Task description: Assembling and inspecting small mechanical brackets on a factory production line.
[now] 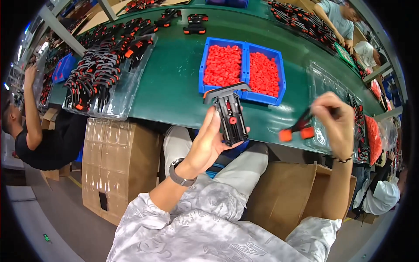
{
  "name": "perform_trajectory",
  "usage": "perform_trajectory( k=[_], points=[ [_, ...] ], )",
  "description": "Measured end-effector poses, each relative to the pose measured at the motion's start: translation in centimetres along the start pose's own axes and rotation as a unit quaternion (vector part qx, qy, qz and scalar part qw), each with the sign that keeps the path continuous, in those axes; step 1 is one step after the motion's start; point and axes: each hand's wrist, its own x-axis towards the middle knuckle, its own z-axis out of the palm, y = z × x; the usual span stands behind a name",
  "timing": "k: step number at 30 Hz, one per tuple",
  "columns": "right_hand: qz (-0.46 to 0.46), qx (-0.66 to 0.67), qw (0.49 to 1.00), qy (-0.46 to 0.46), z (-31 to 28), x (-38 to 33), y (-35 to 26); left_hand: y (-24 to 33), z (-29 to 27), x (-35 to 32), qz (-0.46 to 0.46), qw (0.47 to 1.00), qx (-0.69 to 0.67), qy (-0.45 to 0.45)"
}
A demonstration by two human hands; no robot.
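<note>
Black plastic unit by the surface's near edge had a red ring in — left hand fingers gripped it, right hand fingers pinched an orange-ended piece, parts unjoined.

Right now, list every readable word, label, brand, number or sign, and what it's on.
Not transcribing print, only where it sits:
Patterned shirt: pale letter-like graphics, mostly faint.
Clear plastic tray, right: whitish marks near its close end, print or glare, can't tell.
Black part with red ring, left hand: nothing readable.
Black-and-orange part, right hand: blurred, nothing readable.
</note>
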Motion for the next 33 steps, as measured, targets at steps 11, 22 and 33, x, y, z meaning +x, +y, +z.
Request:
perform_trajectory(
  k=[11, 22, 33],
  points=[
    [-0.114, -0.087, 0.982, -0.125, 14.2, 1.0, -3.6, 1.0, -1.2, -3.7, 0.075, 0.983, 0.162, -0.038],
    [-0.191, -0.151, 0.945, -0.219, 14.9, -3.2, -2.3, 2.9, -4.0, -4.6, 0.090, 0.988, 0.122, 0.023],
    [-0.143, -0.086, 0.967, -0.193, 23.5, 2.9, -2.6, 5.5, -7.5, -10.2, 0.122, 0.989, 0.056, 0.054]
  ],
)
